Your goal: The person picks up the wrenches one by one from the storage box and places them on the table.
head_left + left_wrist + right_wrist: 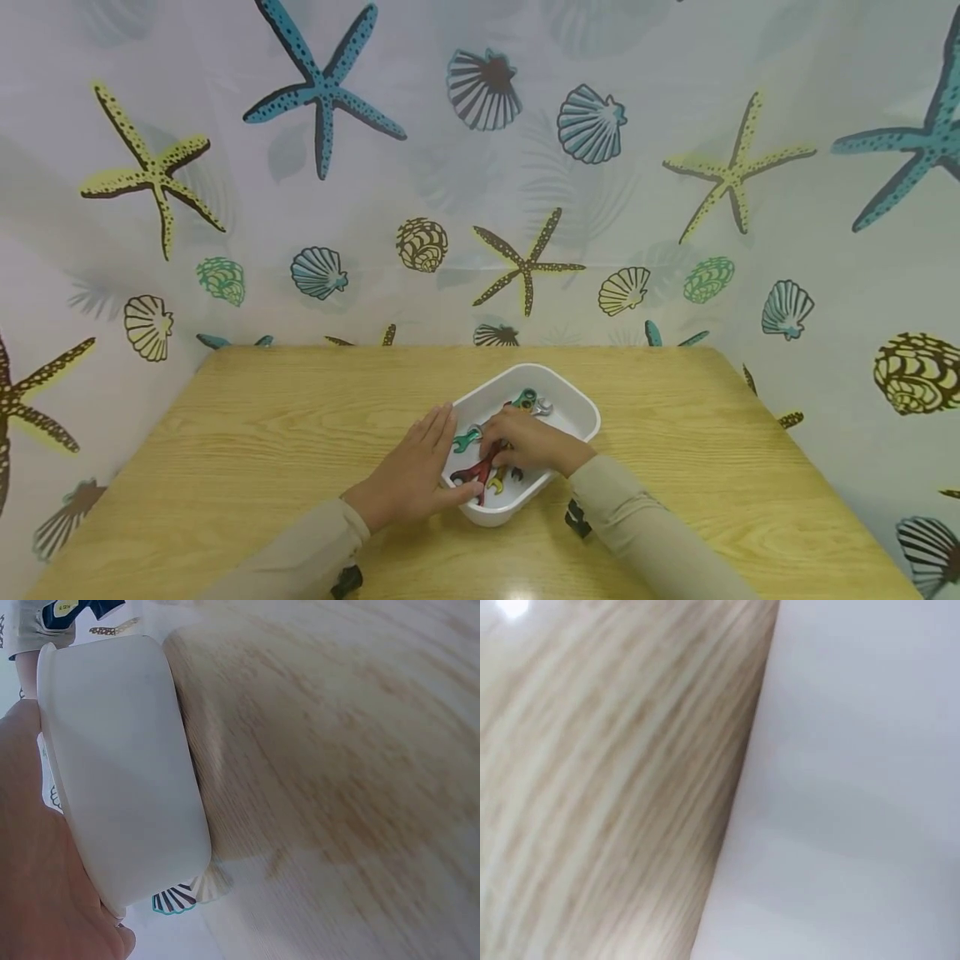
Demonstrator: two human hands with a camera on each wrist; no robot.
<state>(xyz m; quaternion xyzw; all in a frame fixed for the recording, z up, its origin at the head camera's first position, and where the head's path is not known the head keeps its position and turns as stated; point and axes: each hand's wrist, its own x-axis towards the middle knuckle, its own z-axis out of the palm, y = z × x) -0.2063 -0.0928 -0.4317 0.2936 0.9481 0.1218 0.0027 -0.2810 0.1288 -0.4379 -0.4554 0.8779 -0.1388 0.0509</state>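
Now, steady the white tray point(594, 410) on the wooden table point(300, 400) with the left hand point(412, 467), flat and straight-fingered along the rim, thumb stretched over the near end, clasping nothing. Reach inside with the right hand point(528, 440), bent down at the upper end of the red wrench point(471, 472). Cannot tell whether pinching or only touching, nor, under such cover, whether dealing with one red tool or two overlapping. Find the red wrench inside the tray, towards the near end, close to the left thumb. Note also, just beside it, a yellow wrench point(496, 481) and a dark piece point(517, 474); by the left side, a green wrench point(467, 439); towards the far end, more green point(525, 400) and a silver wrench point(543, 407). Best, probably, to pinch across the shaft, raise straight up and avoid dragging neighbours along. Keep the left thumb clear of the forked ends. Brace the rim lightly, pressing enough to prevent sliding but not enough to tip
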